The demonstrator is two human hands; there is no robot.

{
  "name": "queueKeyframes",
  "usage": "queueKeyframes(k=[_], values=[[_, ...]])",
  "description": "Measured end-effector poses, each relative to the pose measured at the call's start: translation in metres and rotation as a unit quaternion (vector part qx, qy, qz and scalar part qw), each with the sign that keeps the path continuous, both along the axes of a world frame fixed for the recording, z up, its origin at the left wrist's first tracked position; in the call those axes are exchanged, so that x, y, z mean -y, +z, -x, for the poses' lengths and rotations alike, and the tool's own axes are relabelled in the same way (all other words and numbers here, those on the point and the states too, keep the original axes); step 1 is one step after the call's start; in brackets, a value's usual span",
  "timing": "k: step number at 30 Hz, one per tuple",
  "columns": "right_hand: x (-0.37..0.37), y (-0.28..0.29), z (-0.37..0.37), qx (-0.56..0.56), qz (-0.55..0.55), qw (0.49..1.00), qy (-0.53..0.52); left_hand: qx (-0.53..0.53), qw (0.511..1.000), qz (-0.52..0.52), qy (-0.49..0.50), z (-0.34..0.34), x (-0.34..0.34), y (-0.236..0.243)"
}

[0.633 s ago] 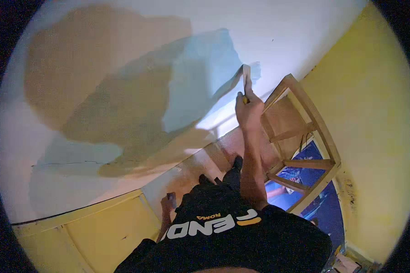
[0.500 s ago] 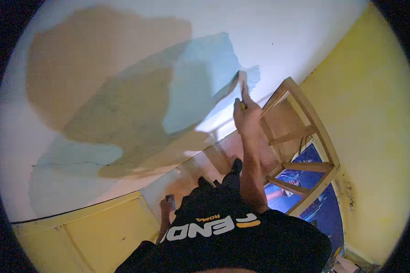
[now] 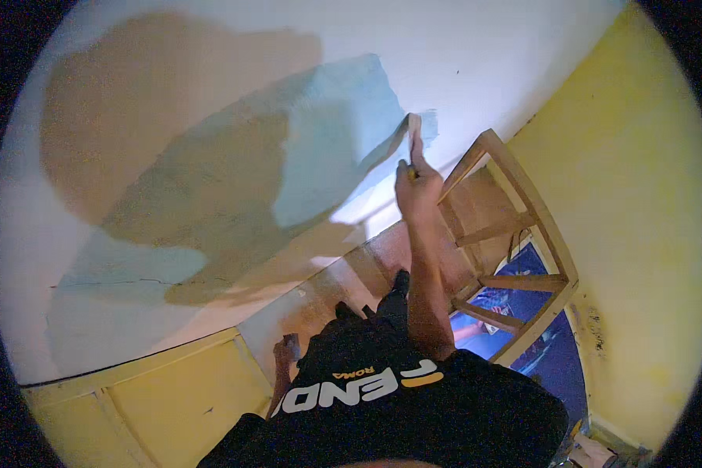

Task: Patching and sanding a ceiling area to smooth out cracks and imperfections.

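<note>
My right hand (image 3: 418, 191) is raised at the wall, fingers closed round a putty knife (image 3: 416, 140) that shows nearly edge-on. Its tip meets the white wall (image 3: 476, 47) at the right end of a teal patch (image 3: 320, 164). Low on the left, my left hand (image 3: 282, 360) is closed on a small dark flat tool (image 3: 291, 343); its kind is unclear, and my black shirt partly hides that arm. Shadows of my body and the tool fall across the patch.
A wooden frame (image 3: 526, 191) with crossbars stands close to my right arm, in front of a blue picture panel (image 3: 550, 366). The yellow wall (image 3: 639, 195) is on the right, a yellow panelled surface (image 3: 179, 390) at lower left. Brownish flooring (image 3: 304, 308) lies below.
The view has shifted slightly, moving the scene a little left. My right hand and the putty knife stay at the patch's right end, with only a small movement. My left hand stays low.
</note>
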State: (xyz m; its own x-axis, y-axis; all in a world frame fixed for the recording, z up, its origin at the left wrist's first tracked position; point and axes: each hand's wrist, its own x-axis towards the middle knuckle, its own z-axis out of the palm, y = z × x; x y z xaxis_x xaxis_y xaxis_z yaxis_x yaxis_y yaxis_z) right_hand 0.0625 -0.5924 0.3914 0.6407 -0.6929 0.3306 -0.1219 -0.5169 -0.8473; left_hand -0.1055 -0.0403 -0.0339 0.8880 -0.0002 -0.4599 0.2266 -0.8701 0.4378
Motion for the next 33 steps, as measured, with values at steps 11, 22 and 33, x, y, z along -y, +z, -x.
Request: queueKeyframes(k=[11, 22, 33], values=[[0.002, 0.004, 0.000, 0.002, 0.023, 1.000, 0.021, 0.063, 0.983, -0.069, -0.159, -0.010, -0.023, -0.006], [0.002, 0.011, -0.001, 0.080, -0.015, 0.996, 0.022, 0.113, 0.956, -0.133, -0.235, -0.017, -0.018, -0.010], [0.013, -0.007, -0.002, 0.072, 0.058, 0.996, 0.005, 0.057, 0.994, -0.043, -0.089, -0.025, 0.004, -0.006]])
